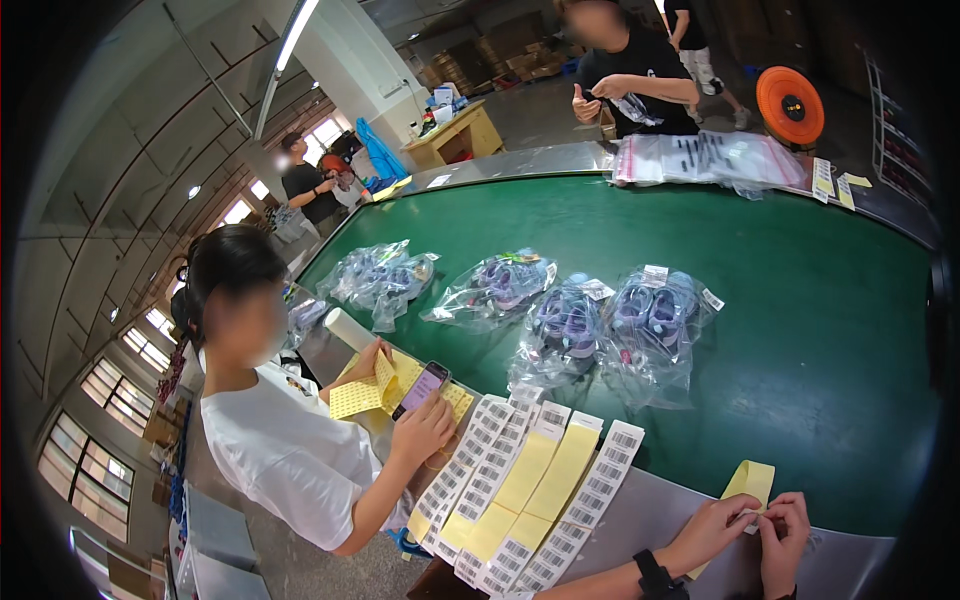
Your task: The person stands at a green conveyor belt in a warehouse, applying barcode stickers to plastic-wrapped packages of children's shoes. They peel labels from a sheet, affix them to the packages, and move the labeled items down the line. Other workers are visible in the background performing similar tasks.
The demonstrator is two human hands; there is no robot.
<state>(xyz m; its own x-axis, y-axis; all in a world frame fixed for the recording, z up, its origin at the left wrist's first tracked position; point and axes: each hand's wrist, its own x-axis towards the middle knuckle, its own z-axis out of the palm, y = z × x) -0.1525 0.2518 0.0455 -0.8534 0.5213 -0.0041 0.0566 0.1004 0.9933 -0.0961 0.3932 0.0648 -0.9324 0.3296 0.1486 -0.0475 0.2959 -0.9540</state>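
At the lower right, my left hand (712, 532) pinches a yellow backing strip (752, 484) of labels, which curls up above the fingers and hangs down below them. My right hand (784, 535) is closed close beside it, fingertips meeting a small white piece at the strip's edge; whether a label is coming off cannot be seen. Left of my wrist, several barcode label sheets (602, 478) lie side by side on the metal edge, some with bare yellow backing. Beyond them on the green belt (800, 370) sit clear bags of purple-blue shoes (655, 310).
On the left a person in a white shirt (290, 450) holds a phone (422, 388) and yellow label sheets (358, 398). Across the belt, another person (640, 75) stands behind a stack of clear plastic bags (705, 160). An orange fan (790, 106) stands at the far right.
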